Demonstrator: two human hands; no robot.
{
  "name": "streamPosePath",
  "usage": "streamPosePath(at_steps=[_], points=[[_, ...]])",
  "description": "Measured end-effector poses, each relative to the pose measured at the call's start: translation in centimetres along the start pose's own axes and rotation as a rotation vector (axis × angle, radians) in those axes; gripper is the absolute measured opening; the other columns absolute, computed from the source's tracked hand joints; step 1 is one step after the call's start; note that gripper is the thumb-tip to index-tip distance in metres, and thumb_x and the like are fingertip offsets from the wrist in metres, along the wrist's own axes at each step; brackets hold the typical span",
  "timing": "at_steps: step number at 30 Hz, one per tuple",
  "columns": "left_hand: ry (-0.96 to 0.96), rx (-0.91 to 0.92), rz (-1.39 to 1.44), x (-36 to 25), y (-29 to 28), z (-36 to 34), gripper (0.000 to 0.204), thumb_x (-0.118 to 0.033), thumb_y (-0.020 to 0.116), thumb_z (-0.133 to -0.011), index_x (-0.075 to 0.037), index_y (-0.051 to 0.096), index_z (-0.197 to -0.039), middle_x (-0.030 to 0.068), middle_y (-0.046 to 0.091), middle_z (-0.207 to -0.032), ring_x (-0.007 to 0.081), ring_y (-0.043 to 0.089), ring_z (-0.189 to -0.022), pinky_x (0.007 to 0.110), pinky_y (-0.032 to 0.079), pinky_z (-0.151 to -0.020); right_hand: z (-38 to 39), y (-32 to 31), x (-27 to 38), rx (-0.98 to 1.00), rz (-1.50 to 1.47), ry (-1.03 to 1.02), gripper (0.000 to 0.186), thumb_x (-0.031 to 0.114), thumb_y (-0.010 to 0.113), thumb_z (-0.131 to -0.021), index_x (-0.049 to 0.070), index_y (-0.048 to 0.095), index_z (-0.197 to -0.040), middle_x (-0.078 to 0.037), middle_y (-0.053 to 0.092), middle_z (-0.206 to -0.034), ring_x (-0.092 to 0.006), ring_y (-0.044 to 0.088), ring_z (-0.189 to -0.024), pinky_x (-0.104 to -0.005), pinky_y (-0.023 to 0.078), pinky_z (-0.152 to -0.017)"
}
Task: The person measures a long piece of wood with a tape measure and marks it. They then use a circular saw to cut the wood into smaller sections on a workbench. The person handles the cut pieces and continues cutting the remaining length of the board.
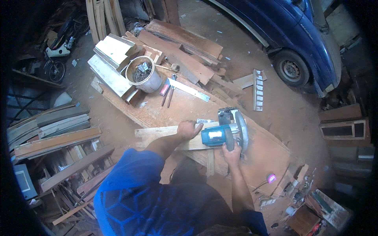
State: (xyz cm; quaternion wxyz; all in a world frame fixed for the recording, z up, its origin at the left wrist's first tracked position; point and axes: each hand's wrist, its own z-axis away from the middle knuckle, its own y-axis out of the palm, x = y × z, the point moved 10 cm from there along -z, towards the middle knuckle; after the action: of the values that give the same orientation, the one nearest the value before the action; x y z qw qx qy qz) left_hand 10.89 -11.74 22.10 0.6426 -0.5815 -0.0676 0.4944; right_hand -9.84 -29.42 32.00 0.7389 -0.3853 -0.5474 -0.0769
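A teal circular saw (216, 135) rests across the right end of a pale wooden board (157, 134), its round metal guard on the right. My right hand (231, 152) is wrapped round the saw's rear handle. On top of the board, left of the saw, my left hand (188, 129) presses down with its thumb toward the saw; I cannot see most of its fingers clearly. The board lies along the near edge of a dusty wooden worktable (189, 108). The blade and the cut are hidden by the guard.
Behind the saw lie a metal ruler (191, 89), pliers (170, 96) and a white bucket (151, 83) of small metal pieces. A pink tape measure (271, 178) sits at the table's right end. Stacked planks (177, 51) fill the far side; a blue vehicle (283, 31) stands beyond.
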Motion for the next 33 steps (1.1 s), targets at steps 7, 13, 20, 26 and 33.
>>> streamPosePath(at_steps=[7,13,20,26,33], points=[[-0.007,-0.098,-0.019,0.5,1.1,-0.9,0.065,-0.061,0.048,-0.099,-0.004,0.076,-0.113,0.0233,0.076,-0.1,0.0403,0.072,-0.102,0.051,0.054,-0.094,-2.6,0.0,1.9,-0.06,0.006,-0.075,0.03,0.014,0.076,-0.085,-0.002,0.072,-0.111,-0.019,0.075,-0.093,-0.0291,0.075,-0.087,-0.0403,0.056,-0.08],[-0.139,-0.096,0.05,1.0,0.9,-0.6,0.061,-0.058,0.05,-0.098,-0.004,0.079,-0.107,0.0252,0.075,-0.101,0.0413,0.072,-0.101,0.051,0.054,-0.093,-0.8,-1.4,1.8,-0.133,0.094,-0.068,0.043,0.021,0.08,-0.083,-0.001,0.07,-0.118,-0.022,0.076,-0.098,-0.0342,0.076,-0.09,-0.0423,0.058,-0.081],[-0.126,-0.097,0.034,1.5,0.7,-1.3,0.061,-0.059,0.051,-0.098,-0.006,0.079,-0.105,0.0246,0.076,-0.098,0.041,0.073,-0.097,0.05,0.055,-0.09,4.5,-14.0,2.7,-0.128,0.466,-0.001,0.046,0.018,0.081,-0.08,0.003,0.069,-0.122,-0.022,0.076,-0.102,-0.0391,0.075,-0.093,-0.0467,0.059,-0.082],[-0.126,-0.064,0.048,1.9,0.1,-1.3,0.062,-0.061,0.051,-0.098,-0.006,0.079,-0.103,0.0235,0.076,-0.097,0.0394,0.073,-0.097,0.05,0.055,-0.089,-1.1,-16.8,-11.0,0.345,1.152,0.451,0.028,0.022,0.067,-0.093,0.006,0.068,-0.116,-0.021,0.075,-0.106,-0.0411,0.073,-0.1,-0.0487,0.06,-0.083],[-0.103,-0.073,0.063,1.4,0.6,-2.0,0.059,-0.06,0.052,-0.098,-0.007,0.078,-0.102,0.0217,0.076,-0.095,0.0383,0.072,-0.094,0.05,0.055,-0.088,0.6,-10.4,-20.1,0.345,1.183,0.242,0.03,0.018,0.059,-0.096,0.005,0.064,-0.122,-0.023,0.069,-0.119,-0.0435,0.067,-0.113,-0.0514,0.055,-0.095]])
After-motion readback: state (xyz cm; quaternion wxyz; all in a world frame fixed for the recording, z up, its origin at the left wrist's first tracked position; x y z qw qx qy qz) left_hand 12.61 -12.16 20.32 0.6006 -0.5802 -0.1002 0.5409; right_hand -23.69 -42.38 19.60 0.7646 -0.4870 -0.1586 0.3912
